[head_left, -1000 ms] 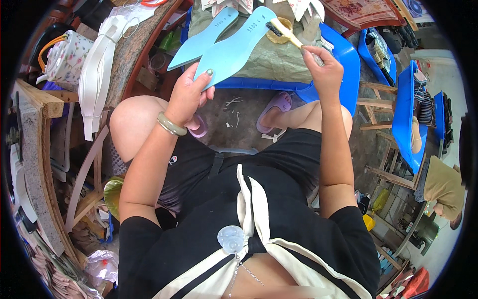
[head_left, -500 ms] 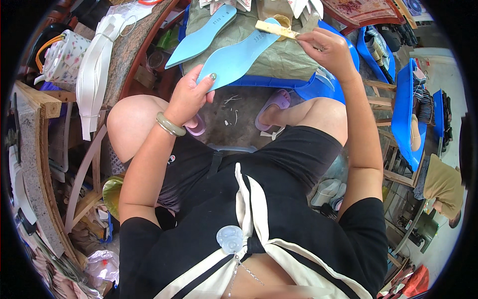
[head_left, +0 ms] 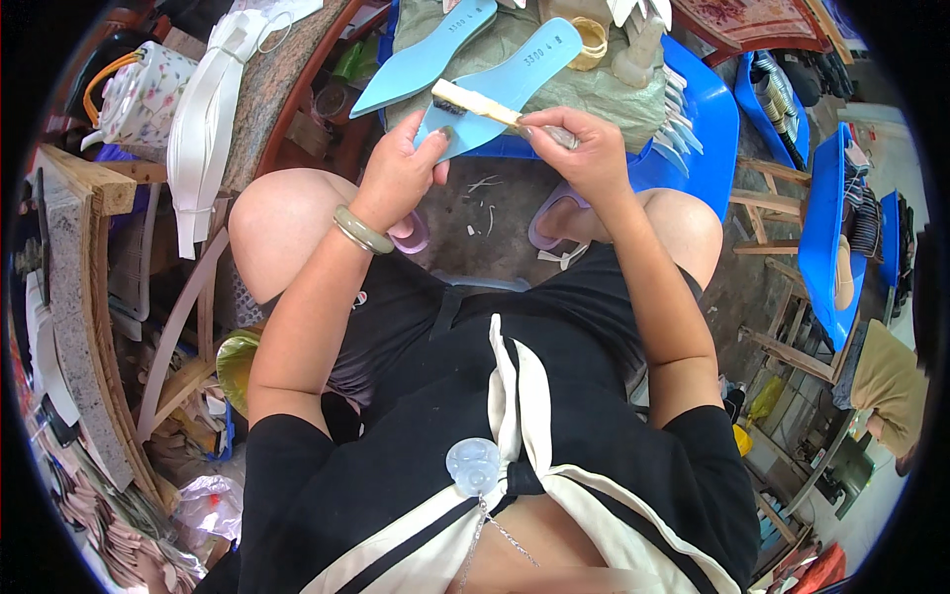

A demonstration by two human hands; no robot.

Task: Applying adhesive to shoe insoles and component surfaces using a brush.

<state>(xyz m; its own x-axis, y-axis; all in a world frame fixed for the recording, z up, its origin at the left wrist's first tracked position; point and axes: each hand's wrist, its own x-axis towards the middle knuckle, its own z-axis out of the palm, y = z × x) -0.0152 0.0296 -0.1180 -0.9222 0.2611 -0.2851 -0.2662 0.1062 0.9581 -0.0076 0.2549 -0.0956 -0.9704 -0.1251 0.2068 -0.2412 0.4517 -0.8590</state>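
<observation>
My left hand grips a light blue shoe insole by its pointed toe end, thumb on top. Between the fingers of my right hand is a pale flat-handled brush. Its dark bristles touch or hover just above the insole near the toe, close to my left thumb. A second light blue insole lies to the left of the held one, on a greenish cloth-like cover. Near the heel of the held insole stands a small tub with a yellowish, crusted rim.
A blue plastic tray holding several pale blue pieces is under and right of the cover. White strips and a floral pot are at the left. Another person is at the far right, near blue bins.
My right hand has moved the brush down and leftward, from the insole's heel end beside the tub to its toe end. My left hand still holds the insole. The whole view has shifted slightly.
</observation>
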